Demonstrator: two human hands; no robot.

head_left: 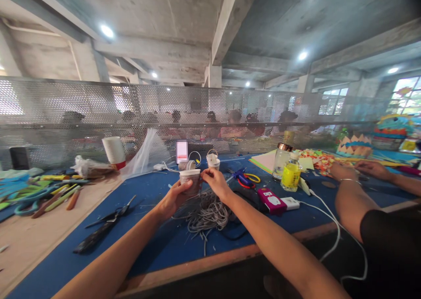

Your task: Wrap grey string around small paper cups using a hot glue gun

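My left hand (177, 197) is closed around a small paper cup (190, 172), held upright above the table. Its white rim shows, and the side below looks covered in grey-brown cord. At the cup's right side, my right hand (214, 181) has thumb and fingers pinched together near the rim; what lies between them is too small to tell. A loose heap of grey cord (210, 213) lies on the table under both hands. Behind the held cup sit a roll of grey cord (187, 165) and a second white cup (213, 161) with a handle.
Black-handled scissors (103, 226) lie left. Stacked paper cups (113, 151) and a lit phone (182, 151) stand behind. To the right are blue pliers (238, 175), a magenta box (271, 201), a yellow bottle (291, 174), a glass jar (281, 161), white cables and a co-worker's arms (350, 193).
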